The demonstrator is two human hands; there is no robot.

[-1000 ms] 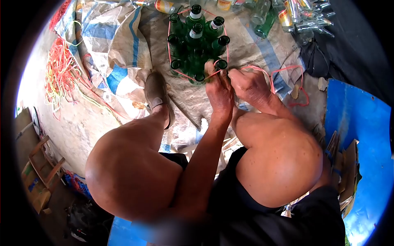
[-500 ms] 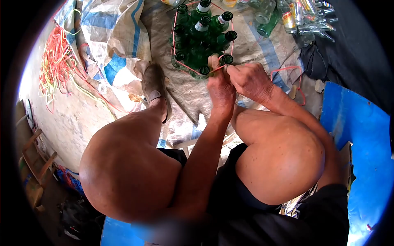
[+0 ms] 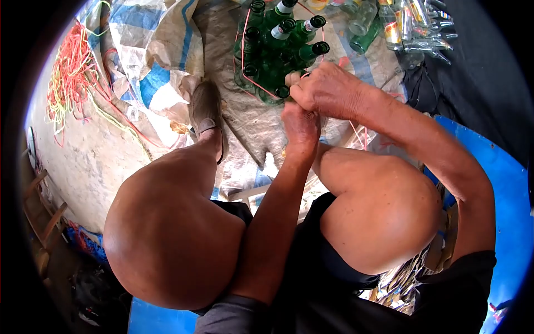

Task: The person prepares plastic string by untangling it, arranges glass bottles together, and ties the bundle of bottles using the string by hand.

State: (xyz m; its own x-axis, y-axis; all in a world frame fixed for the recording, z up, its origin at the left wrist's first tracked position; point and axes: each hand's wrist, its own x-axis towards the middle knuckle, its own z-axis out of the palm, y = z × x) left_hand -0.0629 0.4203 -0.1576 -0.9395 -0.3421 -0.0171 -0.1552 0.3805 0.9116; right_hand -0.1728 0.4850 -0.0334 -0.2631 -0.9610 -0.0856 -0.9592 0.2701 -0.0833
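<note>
Several green glass bottles (image 3: 270,45) stand upright in a tight bunch, some with pale labels on their necks. A thin pink string (image 3: 243,47) runs round the outside of the bunch. At the near side of the bottles, my left hand (image 3: 300,123) is closed on the string, its fingers partly hidden. My right hand (image 3: 328,92) is just above and right of it, curled closed on the string as well. Its knuckles cover the nearest right bottle. Loose string hangs below my right wrist. The pinch point itself is hidden.
Clear glass bottles (image 3: 391,30) lie in a pile at the upper right. A tangle of red and yellow string (image 3: 72,78) is on the floor at left. Woven plastic sheeting (image 3: 150,28) spreads under the bottles. A blue panel (image 3: 509,195) stands at right.
My right hand has moved up and crossed over the near right bottle, with its elbow swung outward. My left hand has sunk slightly away from the bottles. The loose string has shifted.
</note>
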